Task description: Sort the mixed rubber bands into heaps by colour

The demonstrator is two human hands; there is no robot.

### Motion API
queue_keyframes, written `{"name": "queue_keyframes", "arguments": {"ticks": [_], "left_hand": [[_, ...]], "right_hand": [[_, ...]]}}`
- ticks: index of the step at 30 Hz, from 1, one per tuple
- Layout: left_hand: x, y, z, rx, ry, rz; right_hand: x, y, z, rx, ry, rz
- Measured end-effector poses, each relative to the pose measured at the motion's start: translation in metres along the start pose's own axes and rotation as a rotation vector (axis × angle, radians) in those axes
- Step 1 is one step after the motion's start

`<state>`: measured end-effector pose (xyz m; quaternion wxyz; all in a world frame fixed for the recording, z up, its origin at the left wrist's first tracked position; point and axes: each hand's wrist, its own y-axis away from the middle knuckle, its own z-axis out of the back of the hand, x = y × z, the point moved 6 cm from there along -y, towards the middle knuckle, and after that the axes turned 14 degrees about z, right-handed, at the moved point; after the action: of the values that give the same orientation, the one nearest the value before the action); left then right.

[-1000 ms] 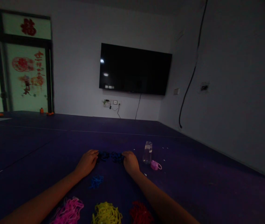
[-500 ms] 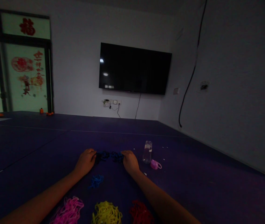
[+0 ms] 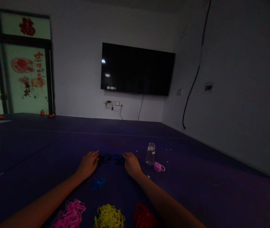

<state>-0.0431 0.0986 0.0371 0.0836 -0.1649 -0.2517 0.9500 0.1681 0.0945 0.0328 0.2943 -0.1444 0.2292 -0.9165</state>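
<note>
Between my hands, on the purple surface, lies a loose row of black and blue bands (image 3: 112,158), thin and tangled. My left hand (image 3: 87,163) is at the left end, its fingers curled in on the dark strands. At the right end my right hand (image 3: 132,164) is closed on the strands in the same way, though its fingertips are partly hidden. A small blue clump of bands (image 3: 98,183) rests nearer me, apart from both hands. Closer still sit three heaps of bands: pink (image 3: 70,213), yellow (image 3: 109,217) and red (image 3: 143,216).
Right of my right hand stands a clear bottle (image 3: 150,154), with a pink looped cap (image 3: 158,167) beside it. Small white scraps (image 3: 148,176) dot the purple surface (image 3: 196,186). A television (image 3: 137,69) hangs on the far wall, and a cable (image 3: 191,90) runs down the right wall.
My hands stay at the two ends of the dark row, with only slight finger movement. The strands have shifted a little; everything else stays put.
</note>
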Motion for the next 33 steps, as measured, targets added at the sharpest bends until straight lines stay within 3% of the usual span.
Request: {"name": "queue_keyframes", "arguments": {"ticks": [8, 12, 17, 22, 25, 28, 33], "left_hand": [[-0.004, 0.001, -0.006, 0.002, 0.007, -0.101], [-0.004, 0.002, -0.007, 0.024, 0.03, -0.12], [-0.004, 0.001, -0.008, 0.02, 0.093, -0.141], [-0.002, -0.003, -0.009, 0.016, 0.099, -0.095], [-0.006, -0.001, -0.006, 0.028, 0.1, -0.101], [-0.011, 0.004, -0.001, 0.035, 0.125, -0.135], [-0.015, 0.008, 0.001, 0.054, 0.139, -0.159]], "right_hand": [[0.001, 0.002, 0.009, -0.127, -0.06, 0.019], [0.013, 0.002, 0.016, -0.181, -0.135, 0.144], [0.06, 0.001, 0.014, -0.076, -0.329, 0.438], [0.096, 0.003, 0.001, 0.083, -0.577, 0.508], [0.088, 0.003, 0.002, 0.02, -0.602, 0.443], [0.062, 0.001, 0.008, -0.087, -0.481, 0.319], [0.021, 0.003, 0.017, -0.09, -0.201, 0.113]]}}
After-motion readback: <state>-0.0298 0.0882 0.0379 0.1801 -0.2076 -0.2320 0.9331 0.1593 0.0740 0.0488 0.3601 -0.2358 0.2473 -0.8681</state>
